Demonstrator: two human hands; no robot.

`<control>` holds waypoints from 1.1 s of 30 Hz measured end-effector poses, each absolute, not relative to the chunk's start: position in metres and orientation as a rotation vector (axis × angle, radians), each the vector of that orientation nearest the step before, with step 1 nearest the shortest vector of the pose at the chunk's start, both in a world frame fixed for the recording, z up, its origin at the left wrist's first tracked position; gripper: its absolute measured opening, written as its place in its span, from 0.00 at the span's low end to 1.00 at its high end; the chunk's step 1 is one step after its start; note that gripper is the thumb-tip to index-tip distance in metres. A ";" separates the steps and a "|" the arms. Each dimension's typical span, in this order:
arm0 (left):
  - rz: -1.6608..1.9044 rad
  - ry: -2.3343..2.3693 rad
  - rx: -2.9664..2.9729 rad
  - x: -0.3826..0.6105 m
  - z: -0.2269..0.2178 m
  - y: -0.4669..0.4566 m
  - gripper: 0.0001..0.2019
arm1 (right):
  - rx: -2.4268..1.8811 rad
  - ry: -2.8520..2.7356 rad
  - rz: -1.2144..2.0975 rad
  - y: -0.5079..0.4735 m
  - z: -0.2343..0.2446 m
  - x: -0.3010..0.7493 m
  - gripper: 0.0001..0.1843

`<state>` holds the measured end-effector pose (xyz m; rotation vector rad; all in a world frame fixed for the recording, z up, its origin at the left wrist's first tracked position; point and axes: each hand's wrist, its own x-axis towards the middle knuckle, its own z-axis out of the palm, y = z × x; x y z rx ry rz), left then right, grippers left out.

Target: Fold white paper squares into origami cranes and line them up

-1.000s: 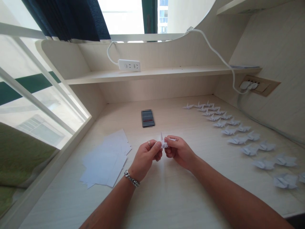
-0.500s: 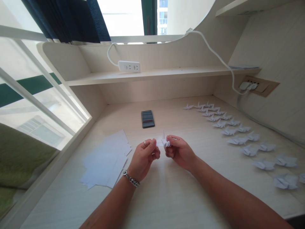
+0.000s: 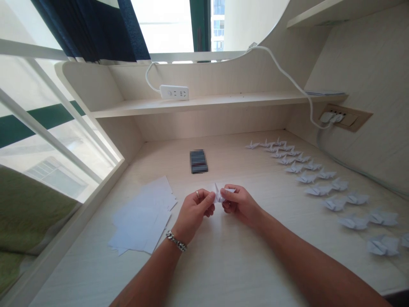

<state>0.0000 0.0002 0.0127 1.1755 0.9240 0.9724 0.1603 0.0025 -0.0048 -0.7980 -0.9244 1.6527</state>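
Observation:
A small white paper crane [image 3: 218,196] is held between my two hands, above the middle of the desk. My left hand [image 3: 198,206], with a ring and a chain bracelet, pinches its left side between thumb and fingers. On the other side, my right hand [image 3: 238,200] grips it with thumb and curled fingers, and a white pointed part sticks out above that hand. One thin point of the crane rises between the hands. My fingertips hide part of its folds.
Several finished paper cranes [image 3: 319,189] stand in rows along the right. Loose white sheets [image 3: 140,219] overlap at the left. A dark, pixelated flat object [image 3: 198,161] lies beyond my hands. A power strip [image 3: 174,92] rests on the shelf [image 3: 217,100]; a white cable [image 3: 287,74] hangs at right.
The crane has turned in my fingers, and a pointed part now shows over my right hand. My left hand has moved slightly right, closer to my right hand. The view has tilted a little.

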 end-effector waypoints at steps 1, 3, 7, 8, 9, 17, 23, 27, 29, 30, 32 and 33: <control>0.975 0.930 1.185 0.000 0.012 0.001 0.16 | -0.800 -0.915 1.650 0.003 -0.005 0.160 0.20; 0.985 0.918 1.175 -0.001 0.012 0.002 0.15 | -0.802 -0.886 1.639 0.004 -0.006 0.161 0.18; 0.997 0.880 1.128 -0.003 0.012 0.003 0.15 | -0.818 -0.817 1.618 0.007 -0.006 0.164 0.17; 1.001 0.872 1.114 -0.003 0.012 0.003 0.15 | -0.822 -0.799 1.616 0.008 -0.007 0.165 0.18; 1.007 0.870 1.099 -0.004 0.012 0.003 0.15 | -0.828 -0.782 1.612 0.010 -0.007 0.166 0.18; 1.127 1.052 1.121 -0.002 0.009 0.007 0.16 | -1.091 -1.091 0.986 0.007 -0.004 0.171 0.21; 1.097 1.137 1.281 0.000 0.009 0.006 0.16 | -1.151 -1.583 0.513 -0.012 0.001 0.153 0.11; 1.064 1.085 1.309 -0.001 0.010 0.005 0.16 | -1.166 -1.607 0.434 -0.011 0.000 0.151 0.06; 1.034 1.046 1.329 -0.002 0.011 0.005 0.15 | -1.191 -1.586 0.402 -0.009 -0.001 0.153 0.07; 1.019 1.033 1.342 -0.002 0.011 0.005 0.15 | -1.205 -1.575 0.384 -0.009 -0.002 0.154 0.07; 0.998 1.033 1.364 -0.002 0.012 0.004 0.15 | -1.234 -1.555 0.354 -0.008 -0.001 0.156 0.07; 0.996 1.047 1.370 -0.002 0.012 0.005 0.15 | -1.247 -1.549 0.343 -0.008 -0.001 0.157 0.08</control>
